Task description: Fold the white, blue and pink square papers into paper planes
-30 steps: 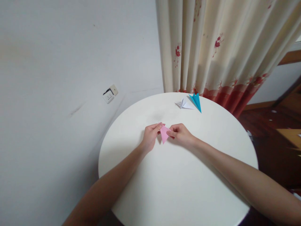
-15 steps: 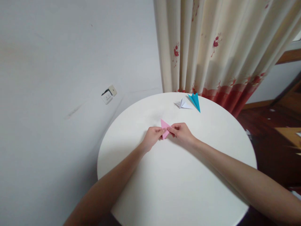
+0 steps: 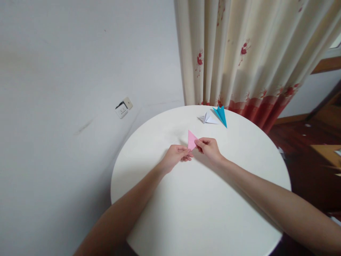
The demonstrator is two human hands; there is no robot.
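A small pink folded paper (image 3: 191,139) stands point up between my two hands over the round white table (image 3: 202,213). My left hand (image 3: 176,157) pinches its lower edge from the left. My right hand (image 3: 209,148) pinches its right edge with thumb and forefinger. Both hands hover just above the tabletop, near its middle.
A white folded paper (image 3: 206,118) and a teal folded paper plane (image 3: 221,115) lie at the table's far edge. A cream curtain (image 3: 247,53) with red flowers hangs behind. The white wall (image 3: 80,71) with a socket (image 3: 123,107) is at left; dark wood floor (image 3: 306,153) at right.
The pink paper has turned over: its point faced down a second ago and now faces up. Both hands shifted slightly to the right, staying on the paper.
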